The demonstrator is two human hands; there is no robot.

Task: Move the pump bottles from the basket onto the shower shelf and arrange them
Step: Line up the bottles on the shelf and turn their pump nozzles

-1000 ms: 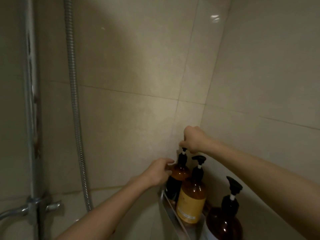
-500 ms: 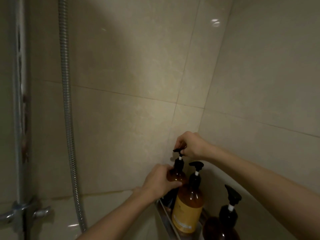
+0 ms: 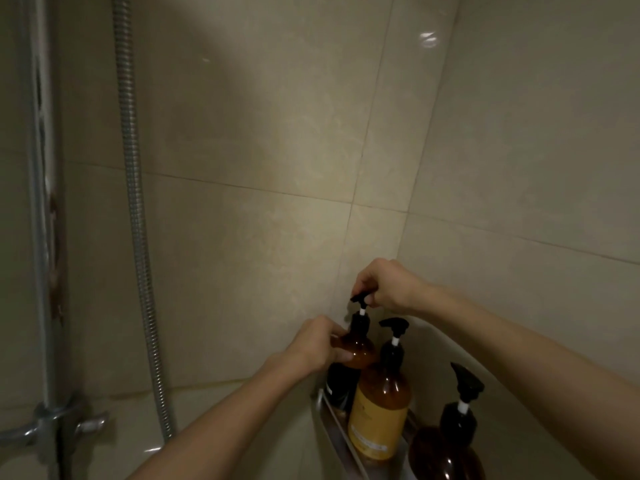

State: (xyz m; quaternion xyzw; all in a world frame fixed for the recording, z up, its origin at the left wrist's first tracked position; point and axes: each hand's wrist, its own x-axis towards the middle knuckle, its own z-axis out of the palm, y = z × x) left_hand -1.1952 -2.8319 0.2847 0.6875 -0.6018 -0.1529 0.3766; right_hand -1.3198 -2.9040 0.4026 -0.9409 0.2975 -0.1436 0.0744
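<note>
Three amber pump bottles stand on a metal corner shelf (image 3: 334, 429) at the lower right. My left hand (image 3: 318, 344) grips the shoulder of the back bottle (image 3: 358, 353), the one with a dark label. My right hand (image 3: 384, 285) pinches that bottle's black pump head from above. A middle bottle (image 3: 381, 414) with a yellow label stands right in front of it. The third bottle (image 3: 446, 452), dark brown, is at the bottom edge, partly cut off. The basket is out of view.
Beige tiled walls meet in a corner just behind the shelf. A ribbed metal shower hose (image 3: 136, 216) and a chrome riser pipe (image 3: 41, 209) run down the left side, with a tap fitting (image 3: 55, 427) at the lower left.
My right hand has shifted on the back bottle's pump head, and the nozzle now shows pointing left. My left hand keeps its hold on the bottle. The view has drifted slightly.
</note>
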